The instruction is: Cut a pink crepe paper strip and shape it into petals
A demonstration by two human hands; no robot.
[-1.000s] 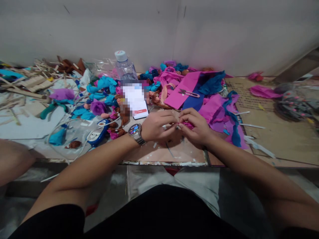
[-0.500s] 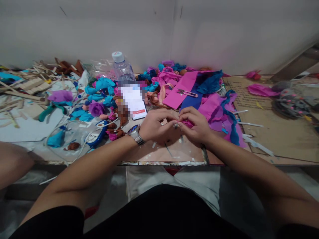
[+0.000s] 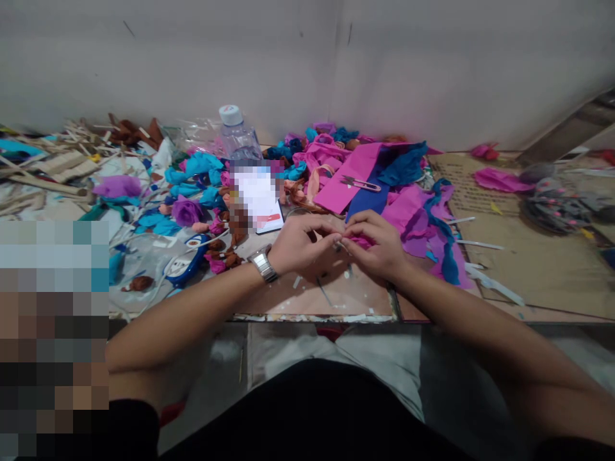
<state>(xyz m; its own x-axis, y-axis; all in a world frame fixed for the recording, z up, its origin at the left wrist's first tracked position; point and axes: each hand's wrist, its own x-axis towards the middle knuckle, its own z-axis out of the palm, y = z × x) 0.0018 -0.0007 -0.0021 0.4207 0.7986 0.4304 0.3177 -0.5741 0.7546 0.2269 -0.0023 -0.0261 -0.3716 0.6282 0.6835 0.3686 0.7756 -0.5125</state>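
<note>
Together, in the head view, both hands meet at the middle of the worktop (image 3: pixel 355 298), just above its pink near part. The left hand (image 3: pixel 300 246), with a watch (image 3: pixel 263 263) on its wrist, has its fingers curled in toward the right hand (image 3: pixel 377 246), and the fingertips of the two touch. Between them sits a small wad of pink paper (image 3: pixel 358 241); the right grip is narrow and pinched on it, while the left grip is also narrow and closed at the paper's left end, where a thin pale stick (image 3: pixel 339 244) pokes out. Whether the left fingers pinch the stick or the paper itself I cannot tell. Just behind the hands lies a phone (image 3: pixel 263 200), its screen blurred, and behind that stands a clear bottle (image 3: pixel 237 137) with a white cap. Right of the phone a sheet of pink paper carries a pair of snips (image 3: pixel 360 184), beside a blue strip (image 3: pixel 372 195). Left of the phone, teal and purple paper flowers (image 3: pixel 188 210) lie in a heap, near a blue-and-white tool (image 3: pixel 185 266). Wooden scraps (image 3: pixel 52 166) are piled far left. Cardboard (image 3: pixel 538 256) covers the right side.
</note>
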